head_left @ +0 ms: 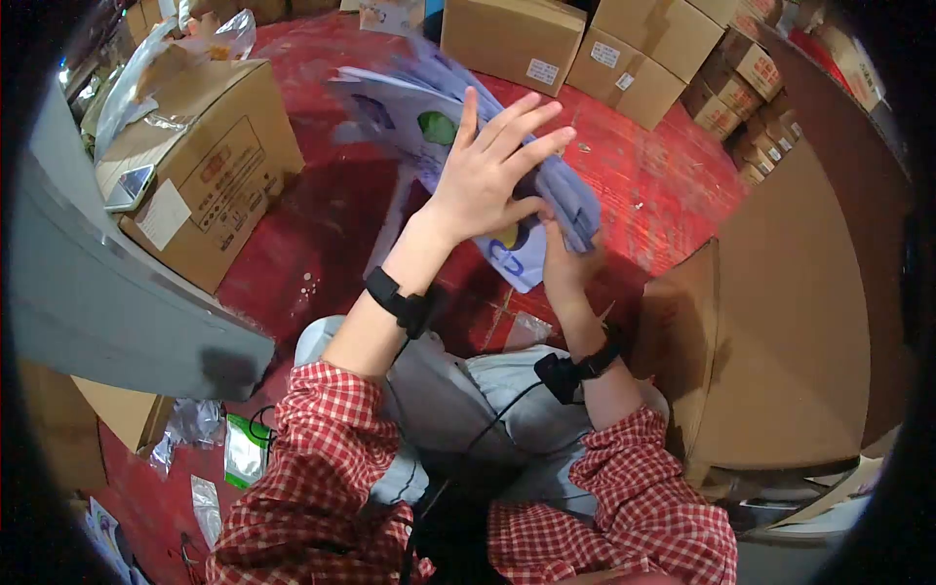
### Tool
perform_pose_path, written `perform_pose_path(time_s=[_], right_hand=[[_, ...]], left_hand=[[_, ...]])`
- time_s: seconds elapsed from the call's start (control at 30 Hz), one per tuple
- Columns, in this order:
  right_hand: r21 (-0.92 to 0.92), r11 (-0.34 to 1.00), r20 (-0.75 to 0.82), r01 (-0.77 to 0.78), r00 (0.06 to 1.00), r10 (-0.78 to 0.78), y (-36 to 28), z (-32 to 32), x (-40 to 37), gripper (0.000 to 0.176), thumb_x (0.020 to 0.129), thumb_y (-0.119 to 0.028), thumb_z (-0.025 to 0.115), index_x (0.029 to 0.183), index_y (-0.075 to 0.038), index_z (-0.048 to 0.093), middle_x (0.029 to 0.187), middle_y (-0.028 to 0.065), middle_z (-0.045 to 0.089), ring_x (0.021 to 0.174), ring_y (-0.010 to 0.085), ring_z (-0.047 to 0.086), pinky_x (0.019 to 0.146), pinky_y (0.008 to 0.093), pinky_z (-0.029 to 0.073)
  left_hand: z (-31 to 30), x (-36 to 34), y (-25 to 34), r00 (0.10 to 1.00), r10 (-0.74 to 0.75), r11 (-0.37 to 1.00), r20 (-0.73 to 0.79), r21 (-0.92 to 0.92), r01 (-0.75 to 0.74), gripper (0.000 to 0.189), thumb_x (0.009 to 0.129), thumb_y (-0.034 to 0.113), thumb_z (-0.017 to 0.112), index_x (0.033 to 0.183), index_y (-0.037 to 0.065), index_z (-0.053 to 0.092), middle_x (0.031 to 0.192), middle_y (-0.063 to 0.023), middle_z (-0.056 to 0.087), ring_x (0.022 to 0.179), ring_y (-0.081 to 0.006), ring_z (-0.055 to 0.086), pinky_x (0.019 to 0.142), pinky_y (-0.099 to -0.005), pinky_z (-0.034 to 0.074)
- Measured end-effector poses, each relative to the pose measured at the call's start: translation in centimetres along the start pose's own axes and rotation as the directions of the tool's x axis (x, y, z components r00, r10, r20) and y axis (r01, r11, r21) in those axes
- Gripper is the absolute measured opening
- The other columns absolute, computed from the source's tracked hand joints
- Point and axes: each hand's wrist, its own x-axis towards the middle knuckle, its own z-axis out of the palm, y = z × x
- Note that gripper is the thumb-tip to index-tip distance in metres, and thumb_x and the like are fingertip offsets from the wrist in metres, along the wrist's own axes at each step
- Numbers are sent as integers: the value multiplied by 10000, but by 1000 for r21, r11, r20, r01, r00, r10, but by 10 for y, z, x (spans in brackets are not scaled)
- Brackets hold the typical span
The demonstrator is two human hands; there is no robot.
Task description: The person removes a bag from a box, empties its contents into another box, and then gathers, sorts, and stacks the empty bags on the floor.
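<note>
A stack of thin purple-blue printed bags or sheets (405, 122) is held up in front of me, its far end smeared by motion. My left hand (487, 171) lies against the near face of the stack, fingers spread and pointing up and right. My right hand (567, 261) grips the lower right edge of the stack, its fingers partly hidden behind it. Both thumbs are close together at that edge. A green shape and a yellow patch show on the print. Black straps sit on both wrists.
On the left, a cardboard box (229, 180) bears a phone (131, 187) and clear plastic. A grey curved surface (146, 312) is nearer. More boxes (512, 44) stand at the back, and an open carton (780, 331) at the right. A green-white packet (246, 450) lies lower left.
</note>
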Motion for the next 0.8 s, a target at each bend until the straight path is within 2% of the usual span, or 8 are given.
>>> perform_pose_path(time_s=[0.03,0.1,0.13,0.23,0.43,0.63,0.77,0.8], right_hand=[[144,989,-9,-40,999,42,-4,3,-3,210,722,-36,663,915,0,590,882,71,614,842,157,567,771,291,432],[188,972,113,-142,986,122,27,9,-8,264,702,-7,662,952,10,578,904,60,610,837,154,569,765,288,437],[215,965,151,-148,982,117,41,12,-13,286,694,-13,666,963,11,573,902,58,616,828,154,577,756,287,443],[252,936,205,-247,959,198,85,22,-40,311,684,6,658,982,17,571,907,51,620,830,147,577,762,280,443],[217,877,446,-429,842,302,100,14,-36,401,671,-3,671,1046,-8,532,996,31,570,881,135,539,785,282,429],[249,862,446,-442,842,303,105,18,-40,444,663,-52,683,1064,23,509,993,67,579,887,144,551,759,297,444],[12,967,314,-256,919,239,134,20,-44,346,661,-76,675,961,43,548,906,86,606,835,168,569,727,312,447],[-6,973,315,-232,923,222,122,18,-40,319,661,-83,674,929,47,558,881,89,613,819,173,573,720,313,446]], left_hand=[[3,-1,-1,998,-8,1000,59,29,7,751,529,217,738,1215,178,435,1257,-35,433,1197,-224,372,1042,-503,107],[14,-7,-10,983,-38,996,180,87,23,716,534,209,736,1192,179,457,1202,-23,477,1150,-213,421,1036,-486,148],[25,-17,-17,975,-44,995,217,102,22,603,549,216,723,1113,167,514,1075,-7,544,1050,-205,489,974,-448,262],[71,-58,-39,798,-139,990,587,109,92,509,562,220,706,1042,158,549,985,-14,568,986,-209,514,888,-399,337],[69,-62,-39,870,-67,993,488,119,10,457,557,193,692,995,155,566,920,-29,567,929,-226,525,831,-345,366],[80,-65,-25,860,17,998,511,45,-46,668,527,239,727,1142,151,481,1014,-66,523,969,-258,488,839,-366,364],[83,-62,-16,807,7,998,590,-50,28,782,525,244,739,1228,146,413,1087,-91,498,1043,-284,457,922,-409,328],[79,-61,-13,850,-5,992,526,-102,69,796,530,250,741,1239,140,398,1116,-99,487,1071,-291,441,951,-427,295]])
